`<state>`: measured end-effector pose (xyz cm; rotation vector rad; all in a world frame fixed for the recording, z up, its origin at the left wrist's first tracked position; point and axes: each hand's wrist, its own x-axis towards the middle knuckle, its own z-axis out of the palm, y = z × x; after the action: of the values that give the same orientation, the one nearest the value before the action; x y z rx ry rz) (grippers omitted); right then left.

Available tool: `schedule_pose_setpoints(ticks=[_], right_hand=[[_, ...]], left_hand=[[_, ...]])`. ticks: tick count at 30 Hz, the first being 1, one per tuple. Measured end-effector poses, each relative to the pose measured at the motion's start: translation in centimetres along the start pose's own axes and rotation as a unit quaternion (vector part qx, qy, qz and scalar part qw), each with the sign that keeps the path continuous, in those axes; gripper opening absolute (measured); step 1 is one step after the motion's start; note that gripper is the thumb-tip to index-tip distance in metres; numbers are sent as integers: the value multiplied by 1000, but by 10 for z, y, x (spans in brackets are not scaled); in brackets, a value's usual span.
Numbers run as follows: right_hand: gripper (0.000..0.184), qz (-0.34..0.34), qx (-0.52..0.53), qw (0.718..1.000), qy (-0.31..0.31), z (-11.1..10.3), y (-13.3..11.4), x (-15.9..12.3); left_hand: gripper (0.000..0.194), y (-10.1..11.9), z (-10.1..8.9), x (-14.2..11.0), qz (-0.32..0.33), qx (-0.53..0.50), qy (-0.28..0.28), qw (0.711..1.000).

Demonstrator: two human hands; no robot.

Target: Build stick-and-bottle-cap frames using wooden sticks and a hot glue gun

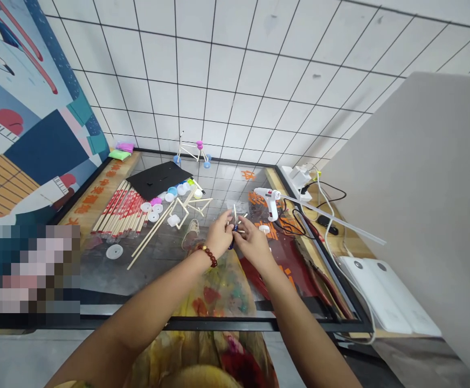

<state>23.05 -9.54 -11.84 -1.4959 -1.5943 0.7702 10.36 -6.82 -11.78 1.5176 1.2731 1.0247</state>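
My left hand (219,237), with a bead bracelet on the wrist, and my right hand (253,240) meet over the glass table (222,183). Both pinch a small piece made of thin white sticks and a dark blue blob (235,225). The fingers of both hands are closed round it. A white glue gun (269,200) lies just beyond my right hand. A frame of wooden sticks with white caps (186,207) lies beyond my left hand.
Red-wrapped chopsticks (119,210) lie at the left, by a black sheet (158,179) and bottle caps (154,207). A stick model with pink and blue balls (192,151) stands at the back. A power strip with cables (305,178) and white boxes (380,291) are at the right.
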Motion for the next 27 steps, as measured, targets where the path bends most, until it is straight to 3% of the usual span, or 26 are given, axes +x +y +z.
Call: schedule_pose_setpoints(ticks=[6, 10, 12, 16, 18, 23, 27], right_hand=[[54, 1, -26, 999, 21, 1, -13, -4], [48, -5, -48, 999, 4, -1, -19, -5], [44, -12, -59, 998, 14, -12, -17, -3], [34, -5, -85, 984, 154, -51, -9, 5], [27, -8, -109, 978, 177, -67, -6, 7], [22, -125, -207, 970, 18, -71, -12, 2], [30, -118, -294, 948, -40, -61, -18, -4]], left_hand=[[42, 10, -9, -8, 66, 126, -8, 990], [39, 15, -14, -8, 49, 131, 3, 990], [38, 17, -16, -6, 34, 137, 10, 990], [39, 24, -25, -6, 8, 205, 11, 979], [39, 27, -29, -7, 5, 258, 1, 966], [37, 32, -30, -13, 45, 348, -26, 936], [36, 30, -25, -18, 103, 364, -43, 925]])
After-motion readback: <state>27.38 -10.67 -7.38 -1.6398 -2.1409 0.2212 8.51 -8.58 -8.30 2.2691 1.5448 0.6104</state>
